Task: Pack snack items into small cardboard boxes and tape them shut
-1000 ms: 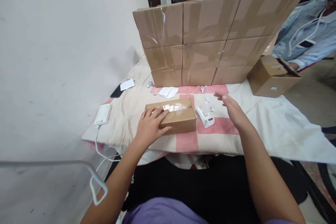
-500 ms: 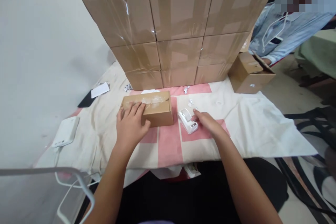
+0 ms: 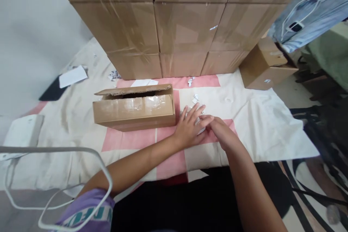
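A small white tape dispenser (image 3: 201,129) lies on the cloth, mostly covered by my hands. My left hand (image 3: 190,125) reaches across over it with the fingers spread. From the other side, my right hand (image 3: 219,129) is curled against the dispenser; its fingertips are largely hidden behind the left. Left of them, a brown cardboard box (image 3: 136,110) rests with clear tape along its near upper face. Its flap stands partly raised, leaving a dark gap, and neither hand touches it.
A wall of taped cartons (image 3: 187,25) rises behind. At right an opened carton (image 3: 268,69) stands near a person's sleeve. Paper scraps (image 3: 195,98), a white card (image 3: 73,77), a white device (image 3: 23,132) and a white cable (image 3: 104,163) are also around.
My left hand has left the box and come right to the tape dispenser. The box sits turned, its flap lifted. My right hand remains by the dispenser. The view tips lower.
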A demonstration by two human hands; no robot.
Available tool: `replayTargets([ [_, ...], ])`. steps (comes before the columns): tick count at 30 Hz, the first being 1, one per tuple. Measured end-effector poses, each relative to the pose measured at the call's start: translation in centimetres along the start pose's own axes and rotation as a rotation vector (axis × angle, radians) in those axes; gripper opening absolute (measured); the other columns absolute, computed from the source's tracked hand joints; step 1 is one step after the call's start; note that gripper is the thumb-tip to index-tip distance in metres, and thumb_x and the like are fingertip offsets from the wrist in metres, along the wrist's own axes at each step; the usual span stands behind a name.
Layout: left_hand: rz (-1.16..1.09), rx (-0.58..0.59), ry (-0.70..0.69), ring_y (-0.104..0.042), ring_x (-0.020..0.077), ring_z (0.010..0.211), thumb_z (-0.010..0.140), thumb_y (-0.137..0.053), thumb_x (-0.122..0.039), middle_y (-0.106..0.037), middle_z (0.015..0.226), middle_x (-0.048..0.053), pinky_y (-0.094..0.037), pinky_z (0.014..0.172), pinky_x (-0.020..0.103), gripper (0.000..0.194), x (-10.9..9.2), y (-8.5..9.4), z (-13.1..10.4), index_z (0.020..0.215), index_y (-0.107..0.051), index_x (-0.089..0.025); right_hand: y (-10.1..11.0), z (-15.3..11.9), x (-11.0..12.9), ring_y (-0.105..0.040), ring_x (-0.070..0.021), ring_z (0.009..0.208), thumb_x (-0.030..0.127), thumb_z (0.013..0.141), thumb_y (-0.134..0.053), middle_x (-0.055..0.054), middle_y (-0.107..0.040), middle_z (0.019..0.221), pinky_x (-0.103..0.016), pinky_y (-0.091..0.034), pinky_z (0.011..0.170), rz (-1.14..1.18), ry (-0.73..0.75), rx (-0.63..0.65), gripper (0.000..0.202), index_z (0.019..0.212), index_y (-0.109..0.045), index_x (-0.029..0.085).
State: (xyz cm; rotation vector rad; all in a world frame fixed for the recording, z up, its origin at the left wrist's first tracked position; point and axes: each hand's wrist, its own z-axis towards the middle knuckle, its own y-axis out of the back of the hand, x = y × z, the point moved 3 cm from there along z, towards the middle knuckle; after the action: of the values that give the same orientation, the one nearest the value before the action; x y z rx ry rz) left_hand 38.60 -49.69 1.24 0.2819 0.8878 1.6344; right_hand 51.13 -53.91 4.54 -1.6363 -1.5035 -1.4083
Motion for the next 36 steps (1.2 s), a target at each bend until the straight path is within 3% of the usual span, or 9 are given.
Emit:
replayTargets([
  [4, -0.087, -0.019, 0.168, -0.026, 0.0425, 0.154, 0.084, -0.072, -0.047, -0.038, 0.158, 0.025, -0.03, 0.119, 0.064, 0.083, 2.6, -1.2, -0.6, 0.151, -0.032, -0.018, -0.8, 0.0, -0.3, -0.062, -0.0281, 0.113, 0.043, 0.07, -0.065, -0.005, -0.072, 0.109, -0.039, -0.046, 0.1, 0.195, -0.146, -0.001, 0.022, 0.077, -0.07, 0.023],
  [8, -0.112, -0.084, 0.151, -0.038, 0.0369, 0.147, 0.088, -0.069, -0.04, -0.04, 0.153, 0.023, -0.035, 0.116, 0.061, 0.077, 2.5, -0.8, -0.5, 0.151, -0.029, -0.022, -1.1, -0.3, -0.1, -0.055, -0.0293, 0.125, 0.042, 0.07, -0.065, -0.005, -0.064, 0.125, -0.041, -0.039, 0.108, 0.199, -0.166, 0.011, 0.02, 0.07, -0.071, 0.023],
  [12, -0.117, -0.09, 0.143, -0.039, 0.0344, 0.145, 0.088, -0.07, -0.035, -0.038, 0.151, 0.023, -0.038, 0.115, 0.058, 0.079, 2.4, -0.9, -0.4, 0.152, -0.027, -0.021, -0.9, -1.0, 0.1, -0.055, -0.0288, 0.123, 0.042, 0.075, -0.065, -0.004, -0.061, 0.128, -0.043, -0.04, 0.106, 0.237, -0.134, 0.0, 0.02, 0.07, -0.071, 0.024],
  [22, -0.143, -0.043, 0.147, -0.031, 0.0354, 0.15, 0.088, -0.071, -0.049, -0.028, 0.157, 0.023, -0.035, 0.117, 0.057, 0.088, 2.7, -0.8, -0.8, 0.156, -0.021, -0.023, -1.1, -2.4, -1.3, -0.048, -0.0296, 0.128, 0.043, 0.082, -0.066, -0.005, -0.061, 0.117, -0.046, -0.036, 0.107, 0.184, 0.007, -0.072, 0.028, 0.063, -0.062, 0.023],
  [27, -0.132, -0.042, 0.133, -0.032, 0.0363, 0.149, 0.087, -0.071, -0.058, -0.028, 0.156, 0.024, -0.036, 0.116, 0.055, 0.093, 2.7, -0.8, -0.8, 0.156, -0.022, -0.021, -1.7, -3.0, -3.1, -0.053, -0.0234, 0.102, 0.042, 0.083, -0.068, -0.003, -0.056, 0.098, -0.041, -0.039, 0.092, 0.231, 0.03, -0.127, 0.036, 0.059, -0.051, 0.021],
  [30, -0.119, -0.048, 0.131, -0.032, 0.0379, 0.147, 0.082, -0.073, -0.065, -0.029, 0.155, 0.023, -0.034, 0.116, 0.057, 0.1, 2.8, -0.8, -0.9, 0.156, -0.022, -0.022, -1.6, -3.4, -3.7, -0.047, -0.017, 0.08, 0.042, 0.082, -0.071, 0.001, -0.046, 0.081, -0.035, -0.037, 0.077, 0.27, 0.005, -0.125, 0.041, 0.059, -0.044, 0.02],
  [36, -0.088, -0.029, 0.154, -0.033, 0.0404, 0.146, 0.076, -0.075, -0.071, -0.029, 0.157, 0.022, -0.033, 0.116, 0.059, 0.107, 2.7, -0.8, -0.8, 0.157, -0.021, -0.024, -1.4, -4.4, -3.8, -0.037, -0.013, 0.065, 0.044, 0.083, -0.073, 0.004, -0.04, 0.067, -0.031, -0.028, 0.063, 0.38, -0.025, -0.034, 0.046, 0.06, -0.04, 0.021],
])
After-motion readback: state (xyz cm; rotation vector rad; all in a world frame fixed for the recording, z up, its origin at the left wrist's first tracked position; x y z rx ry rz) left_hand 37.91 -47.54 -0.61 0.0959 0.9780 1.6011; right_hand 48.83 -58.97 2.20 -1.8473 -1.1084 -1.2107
